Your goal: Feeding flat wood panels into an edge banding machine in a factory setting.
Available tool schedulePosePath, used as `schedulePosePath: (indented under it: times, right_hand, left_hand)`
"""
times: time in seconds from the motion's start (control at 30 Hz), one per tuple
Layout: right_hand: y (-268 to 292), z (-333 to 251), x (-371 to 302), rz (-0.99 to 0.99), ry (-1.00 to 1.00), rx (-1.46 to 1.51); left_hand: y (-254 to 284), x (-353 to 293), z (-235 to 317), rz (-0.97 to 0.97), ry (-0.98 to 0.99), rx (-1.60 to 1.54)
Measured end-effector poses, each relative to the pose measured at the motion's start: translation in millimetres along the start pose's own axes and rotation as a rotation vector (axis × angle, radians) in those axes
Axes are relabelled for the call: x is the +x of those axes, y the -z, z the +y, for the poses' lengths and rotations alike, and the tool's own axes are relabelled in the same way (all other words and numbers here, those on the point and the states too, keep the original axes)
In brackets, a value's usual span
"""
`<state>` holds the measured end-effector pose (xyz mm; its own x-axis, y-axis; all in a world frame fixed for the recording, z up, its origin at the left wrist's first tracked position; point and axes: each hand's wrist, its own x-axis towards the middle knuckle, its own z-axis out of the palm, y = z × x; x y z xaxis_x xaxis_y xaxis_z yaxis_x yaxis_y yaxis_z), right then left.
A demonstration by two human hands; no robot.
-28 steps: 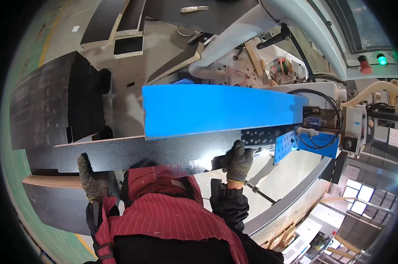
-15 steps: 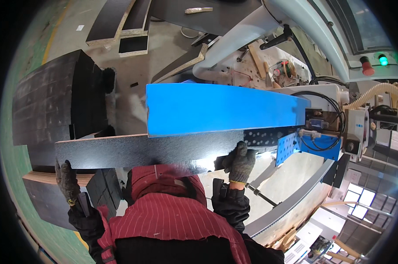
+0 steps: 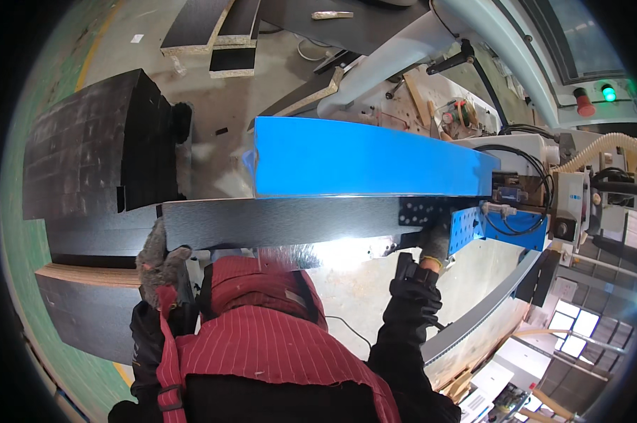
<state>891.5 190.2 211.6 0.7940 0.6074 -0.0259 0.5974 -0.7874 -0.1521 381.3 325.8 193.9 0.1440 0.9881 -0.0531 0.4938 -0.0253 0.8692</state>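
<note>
Dark panel: the long, flat dark panel (image 3: 283, 220) lies lengthwise in front of you, just beside the near edge of the blue beam (image 3: 368, 158); its right part reaches the dotted plate (image 3: 421, 211), and you can't tell exactly where it ends.
Left hand: your gloved left hand (image 3: 161, 264) is spread at the panel's left end, fingers up along that end and thumb apart, near the front corner.
Right hand: your right hand (image 3: 437, 240) is near the dotted plate, beside the perforated blue bracket (image 3: 464, 229); its fingers are hidden, so you can't tell whether they grip.
Weight and stiffness: judging by its length, expect it stiff and fairly heavy.
Glossy face: probably slippery, so don't rely on flat palm pressure.
Corners: likely to chip; take hold along the long edges, hands well apart.
</note>
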Motion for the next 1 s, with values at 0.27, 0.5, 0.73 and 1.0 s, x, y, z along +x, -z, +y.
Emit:
schedulePosePath:
  times: [0.27,0.5,0.73,1.0]
  right_hand:
    - [-5.4,-161.7,-142.7,-0.436,-0.335,1.105]
    - [-25.7,-135.5,-112.4,-0.041,-0.267,1.116]
    - [-8.3,-10.7,-56.1,-0.047,0.502,-0.219]
    - [4.8,-28.4,-46.6,0.091,0.273,-0.606]
  left_hand:
    - [-48.5,-9.1,-50.9,-0.245,0.111,0.197]
    - [-122.7,-61.6,-152.1,-0.327,0.543,0.333]
    - [-77.4,-129.8,-284.5,0.115,0.577,0.443]
    - [-67.0,-130.1,-410.3,0.591,1.332,-1.227]
